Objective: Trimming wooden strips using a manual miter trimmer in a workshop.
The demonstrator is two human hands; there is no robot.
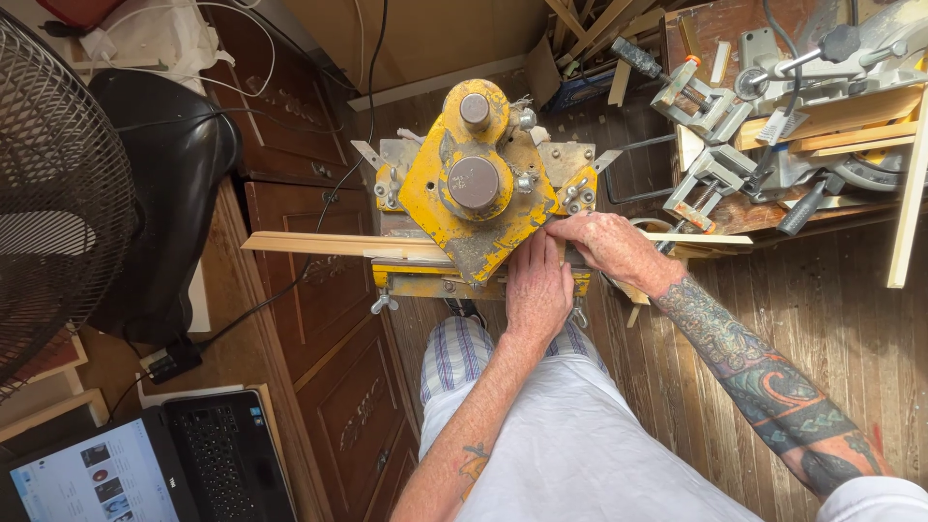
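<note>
A: Left hand (537,288)?
B: Palm down, fingers together pointing forward, forearm bare, reaching straight out.
A: Right hand (607,244)?
B: Just beside it, palm down, fingers angled toward the left; tattooed forearm comes in from the right.

Long, thin strip of pale wood (319,245), lying flat and level across the front of a worn yellow machine (474,188); left end jutting well past the machine's left edge; middle hidden beneath the yellow plate; right end showing beyond its right edge.
</note>
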